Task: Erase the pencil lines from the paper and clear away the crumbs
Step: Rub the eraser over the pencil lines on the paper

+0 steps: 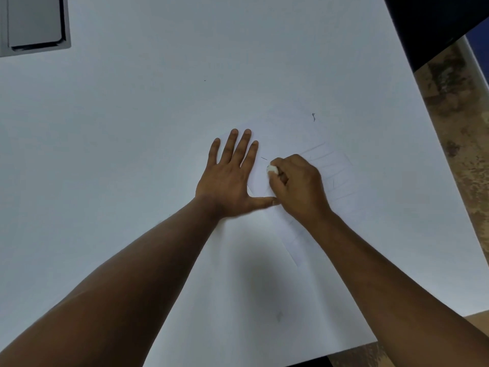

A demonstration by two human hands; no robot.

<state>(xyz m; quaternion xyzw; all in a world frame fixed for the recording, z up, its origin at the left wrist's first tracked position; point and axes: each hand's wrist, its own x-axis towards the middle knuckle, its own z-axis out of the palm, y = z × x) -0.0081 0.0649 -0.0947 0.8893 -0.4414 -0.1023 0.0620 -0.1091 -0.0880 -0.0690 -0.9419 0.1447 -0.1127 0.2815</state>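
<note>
A white sheet of paper point(288, 133) lies on the white table point(132, 115), hard to tell apart from it. Faint pencil lines point(336, 170) show on the sheet to the right of my right hand. My left hand point(230, 176) lies flat with fingers spread, pressing on the sheet's left part. My right hand point(296, 186) is closed around a small white eraser point(272, 169), whose tip touches the paper. A short dark pencil stroke point(264, 158) sits just above the eraser. A dark crumb or mark point(313, 117) lies further up the sheet.
A grey recessed panel point(34, 22) is set into the table at the far left corner. The table's right edge point(428, 107) runs diagonally, with speckled floor beyond it. A dark object point(434, 22) fills the top right corner. A tiny speck point(204, 80) lies on the table.
</note>
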